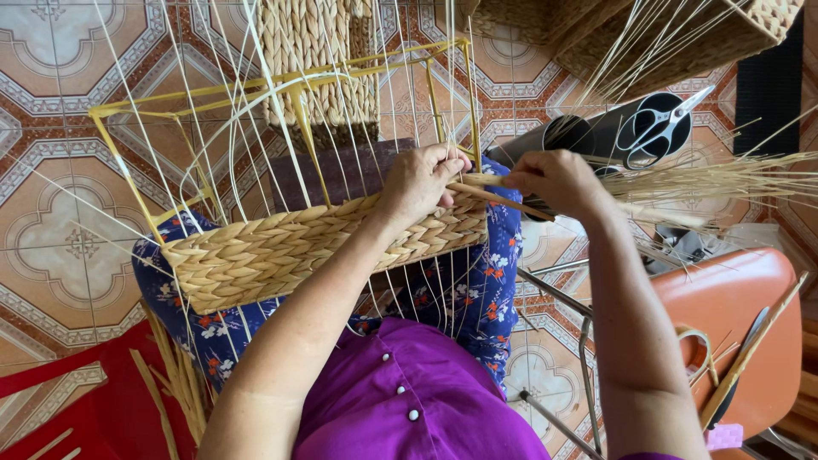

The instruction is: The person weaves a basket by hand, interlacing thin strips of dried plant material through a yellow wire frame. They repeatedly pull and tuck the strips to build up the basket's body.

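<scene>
Both hands [490, 181] pinch strand [498, 198] between them.

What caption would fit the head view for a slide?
Two bare hands, left hand and right hand, weave a straw strand into a half-woven basket on the lap.

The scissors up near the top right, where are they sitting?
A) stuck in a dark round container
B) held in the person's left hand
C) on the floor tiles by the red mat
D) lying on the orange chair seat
A: the scissors rest in the mouth of a dark round container, beyond the right hand, which pinches a straw strand at the half-woven basket along with the left hand.
</scene>
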